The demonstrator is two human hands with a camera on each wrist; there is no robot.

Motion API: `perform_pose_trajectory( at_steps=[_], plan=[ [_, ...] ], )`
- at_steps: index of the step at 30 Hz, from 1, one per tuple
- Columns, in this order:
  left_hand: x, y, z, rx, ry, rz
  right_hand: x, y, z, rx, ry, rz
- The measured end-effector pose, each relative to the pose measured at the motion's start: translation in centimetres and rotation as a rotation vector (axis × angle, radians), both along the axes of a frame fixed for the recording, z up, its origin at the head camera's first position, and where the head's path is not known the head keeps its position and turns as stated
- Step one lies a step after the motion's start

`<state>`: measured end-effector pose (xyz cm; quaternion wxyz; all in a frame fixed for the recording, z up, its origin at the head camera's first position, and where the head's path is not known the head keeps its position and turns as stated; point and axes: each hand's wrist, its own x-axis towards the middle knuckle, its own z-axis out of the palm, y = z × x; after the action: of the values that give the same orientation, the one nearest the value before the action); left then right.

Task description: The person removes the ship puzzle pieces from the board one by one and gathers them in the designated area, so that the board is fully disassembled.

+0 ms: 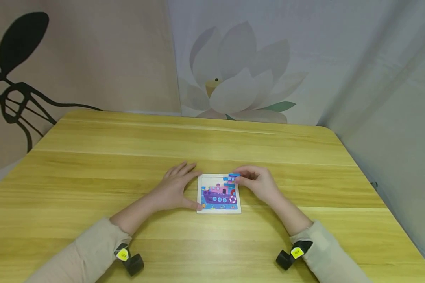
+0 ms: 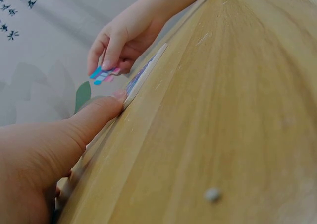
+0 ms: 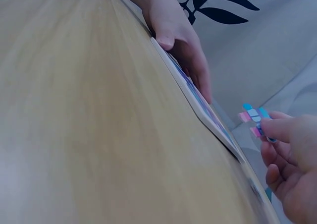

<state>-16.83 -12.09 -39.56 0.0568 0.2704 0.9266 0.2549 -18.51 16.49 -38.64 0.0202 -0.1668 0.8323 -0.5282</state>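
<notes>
A small square jigsaw puzzle [image 1: 217, 196] with a purple and pink boat picture lies in a white frame on the table. Its upper part shows bare white backing. My right hand [image 1: 258, 182] pinches a blue and pink puzzle piece [image 1: 231, 178] between thumb and index finger, over the frame's upper right corner. In the right wrist view the piece [image 3: 255, 119] is raised off the board. My left hand [image 1: 177, 188] spreads along the left side, its thumb [image 2: 101, 112] resting on the lower left corner and its index fingertip at the upper left corner.
The wooden table [image 1: 127, 157] reaches well beyond the puzzle on all sides. Behind it hangs a curtain [image 1: 248, 59] with a flower print. Each sleeve carries a black wrist camera [image 1: 133, 264]. A small pale spot [image 2: 213, 195] shows in the left wrist view.
</notes>
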Motion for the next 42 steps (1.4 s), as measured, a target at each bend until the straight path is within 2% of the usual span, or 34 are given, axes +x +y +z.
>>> perform_pose_trajectory(
  at_steps=[9,17,30,42],
  plan=[
    [0.0,0.1,0.0,-0.005,-0.006,0.000,0.1,2.3,0.3,0.006,-0.040,-0.056],
    [0.0,0.1,0.0,0.000,-0.009,0.002,-0.5,4.4,0.2,0.006,-0.050,-0.063],
    [0.1,0.1,-0.1,0.000,-0.003,0.003,-1.9,7.2,-0.4,0.094,-0.032,-0.094],
    [0.0,0.1,-0.1,-0.007,0.001,0.007,-2.3,8.4,-0.7,0.165,-0.042,-0.114]
  ],
)
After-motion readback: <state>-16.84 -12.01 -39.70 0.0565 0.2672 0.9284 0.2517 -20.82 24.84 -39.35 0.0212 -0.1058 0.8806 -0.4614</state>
